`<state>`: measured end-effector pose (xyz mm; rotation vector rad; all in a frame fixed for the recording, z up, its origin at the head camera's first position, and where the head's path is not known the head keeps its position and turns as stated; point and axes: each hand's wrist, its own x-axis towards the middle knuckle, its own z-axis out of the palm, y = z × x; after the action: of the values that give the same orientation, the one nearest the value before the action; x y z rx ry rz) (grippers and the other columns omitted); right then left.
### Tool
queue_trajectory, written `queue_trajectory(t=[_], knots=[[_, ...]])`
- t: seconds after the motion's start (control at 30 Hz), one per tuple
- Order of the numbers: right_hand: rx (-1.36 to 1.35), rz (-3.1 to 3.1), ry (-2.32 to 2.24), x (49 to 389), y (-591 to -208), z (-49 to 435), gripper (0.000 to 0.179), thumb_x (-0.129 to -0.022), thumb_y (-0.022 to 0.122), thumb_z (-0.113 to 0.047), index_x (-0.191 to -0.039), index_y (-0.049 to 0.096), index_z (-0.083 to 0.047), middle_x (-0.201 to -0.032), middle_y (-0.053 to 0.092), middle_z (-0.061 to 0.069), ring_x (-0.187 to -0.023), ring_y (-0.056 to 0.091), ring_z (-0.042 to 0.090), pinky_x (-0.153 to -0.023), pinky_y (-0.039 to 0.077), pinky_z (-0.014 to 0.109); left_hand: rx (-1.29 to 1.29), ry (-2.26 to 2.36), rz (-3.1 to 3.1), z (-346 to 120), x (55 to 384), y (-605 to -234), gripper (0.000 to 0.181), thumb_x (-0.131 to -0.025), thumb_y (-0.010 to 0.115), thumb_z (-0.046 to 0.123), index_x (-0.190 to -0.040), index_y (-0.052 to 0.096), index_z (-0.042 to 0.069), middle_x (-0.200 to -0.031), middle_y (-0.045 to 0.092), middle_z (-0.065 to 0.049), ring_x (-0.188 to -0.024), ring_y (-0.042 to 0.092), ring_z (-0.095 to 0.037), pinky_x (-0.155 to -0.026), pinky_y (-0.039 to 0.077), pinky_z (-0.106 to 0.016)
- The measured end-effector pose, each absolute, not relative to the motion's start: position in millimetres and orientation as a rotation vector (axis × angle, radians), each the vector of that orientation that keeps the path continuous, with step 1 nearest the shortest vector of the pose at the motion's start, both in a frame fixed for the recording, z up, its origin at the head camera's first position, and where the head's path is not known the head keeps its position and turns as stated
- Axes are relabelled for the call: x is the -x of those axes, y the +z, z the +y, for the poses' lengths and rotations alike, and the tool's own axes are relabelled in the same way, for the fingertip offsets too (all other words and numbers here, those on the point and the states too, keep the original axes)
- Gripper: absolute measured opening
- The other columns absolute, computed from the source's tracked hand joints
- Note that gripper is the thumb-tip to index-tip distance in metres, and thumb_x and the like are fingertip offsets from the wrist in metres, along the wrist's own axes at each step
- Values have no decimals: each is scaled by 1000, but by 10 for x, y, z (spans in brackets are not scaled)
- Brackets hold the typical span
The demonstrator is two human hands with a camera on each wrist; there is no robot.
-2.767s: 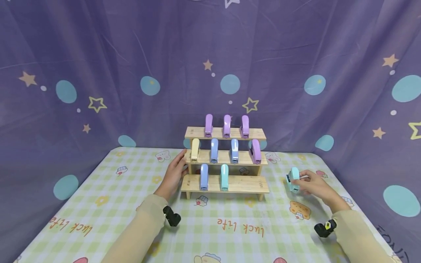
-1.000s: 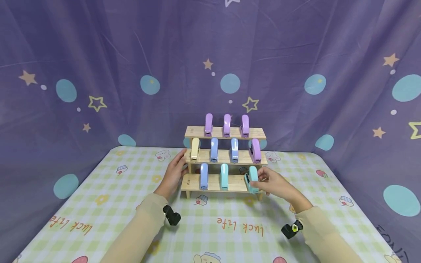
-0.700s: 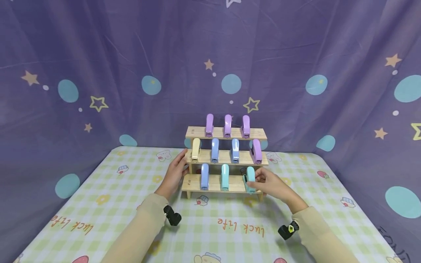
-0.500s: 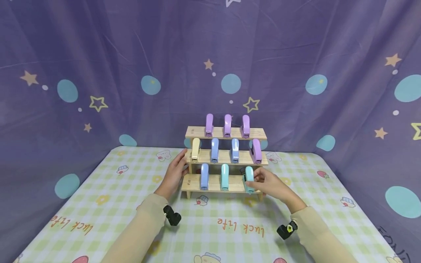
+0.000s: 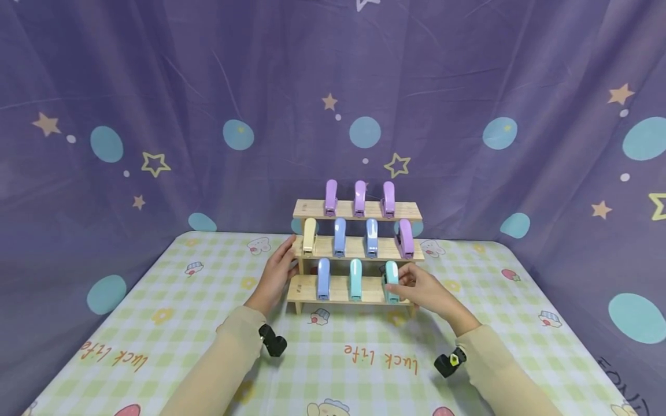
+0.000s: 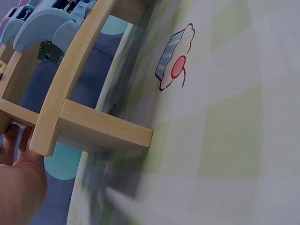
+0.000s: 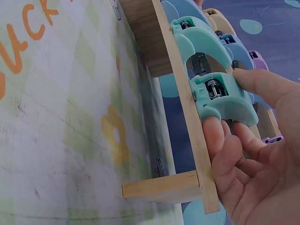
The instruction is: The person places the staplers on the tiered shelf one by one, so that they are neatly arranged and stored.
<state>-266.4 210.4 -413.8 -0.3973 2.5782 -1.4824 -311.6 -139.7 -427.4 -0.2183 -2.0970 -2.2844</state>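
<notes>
My right hand (image 5: 429, 292) pinches a teal mini stapler (image 7: 229, 101) at the right end of the bottom board of a three-tier wooden stand (image 5: 338, 293). In the right wrist view the thumb lies on one side of the stapler and the fingers on the other, its base at the board. Beside it stand another teal stapler (image 5: 355, 280) and a blue stapler (image 5: 324, 278). My left hand (image 5: 273, 276) touches the stand's left end near the middle board with extended fingers; the left wrist view shows only part of that hand.
The middle board carries a yellow stapler (image 5: 309, 237), two blue staplers (image 5: 339, 237) and a purple stapler (image 5: 404, 238). Three purple staplers (image 5: 359, 198) stand on the top board. A checked cloth (image 5: 208, 300) covers the table; a purple curtain (image 5: 291, 86) hangs behind.
My right hand has brought the teal stapler from the right of the stand to the bottom board, then shifted it slightly left and straightened it. My left hand has stayed in place.
</notes>
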Motion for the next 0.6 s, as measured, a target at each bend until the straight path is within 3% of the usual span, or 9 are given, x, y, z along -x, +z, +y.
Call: queue_trajectory(t=[0.6], knots=[[354,2565,-1558,2693,-4163,2058,47,-91,77,-35,-114,52,-4,-93,60,11,-64,55,21,-43,49,38,231,-2305,-2067,-1392,3134,-4277,52,-111,40,24,-160,28,13,-158,35,-10,-139,39,-32,-113,38,-41]])
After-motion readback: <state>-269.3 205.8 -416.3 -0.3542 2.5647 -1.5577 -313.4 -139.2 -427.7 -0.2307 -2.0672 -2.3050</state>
